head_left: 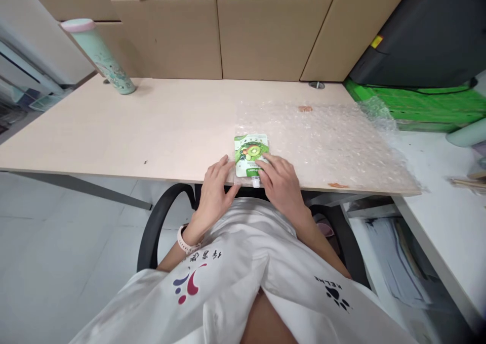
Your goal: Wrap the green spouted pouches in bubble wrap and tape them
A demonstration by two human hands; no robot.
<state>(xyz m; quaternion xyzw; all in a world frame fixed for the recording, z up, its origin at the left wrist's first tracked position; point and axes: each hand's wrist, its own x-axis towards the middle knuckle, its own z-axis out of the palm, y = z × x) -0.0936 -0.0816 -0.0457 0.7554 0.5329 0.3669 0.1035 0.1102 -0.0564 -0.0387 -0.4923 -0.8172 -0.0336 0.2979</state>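
A green and white spouted fruit pouch (246,154) with a kiwi picture lies flat near the table's front edge, its white cap pointing toward me. It rests at the left end of a clear bubble wrap sheet (322,141). My right hand (281,182) lies over the pouch's right side, fingertips touching it, fingers stretched out. On the other side, my left hand (216,187) rests on the table edge beside the pouch, fingers extended and thumb apart. Neither hand is wrapped around anything.
Cardboard boxes (261,38) line the back of the light wooden table (163,116). A mint green tumbler (102,58) with a pink lid stands at the back left. To the right are a green stack (425,106), a dark case (429,35) and a white desk (436,157).
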